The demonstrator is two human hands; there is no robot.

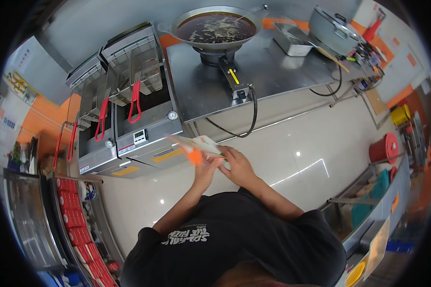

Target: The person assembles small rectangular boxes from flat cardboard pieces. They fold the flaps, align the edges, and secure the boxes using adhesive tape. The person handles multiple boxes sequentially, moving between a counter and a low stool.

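Note:
In front of my chest, both hands grip a thin white-and-orange packet (207, 142). Motion smears its left part, so its exact kind is unclear. My left hand (205, 168) is closed at its lower left side, beside a bright orange patch. My right hand (236, 163) pinches the right edge, where a small green spot shows near the fingertips. The two hands nearly touch, above the tiled floor and short of the steel table (187, 81).
On the table, a wide wok (177, 33) of dark bubbling liquid stands on a gas burner (232, 79) with a black hose. Fryers with red-handled baskets (143, 71) are left; a metal tray (292, 45) and large lidded pot (325, 33) are right. Red boxes (72, 217) fill a lower-left shelf.

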